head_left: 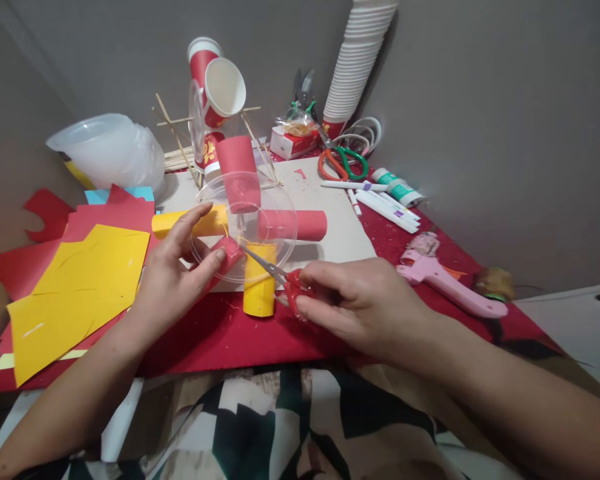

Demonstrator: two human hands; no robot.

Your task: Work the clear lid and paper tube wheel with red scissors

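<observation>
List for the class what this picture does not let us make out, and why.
All in the head view:
Red scissors: handles partly covered by the right hand.
Nearest red roll: partly covered by the left hand.
Cup stack: top cut off by the upper edge.
White pens: any lettering too small and blurred.

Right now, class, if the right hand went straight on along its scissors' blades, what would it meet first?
Leading with the scissors, the right hand would probably first meet the red paper roll at the left hand; they look almost touching, though depth is unclear.
</observation>
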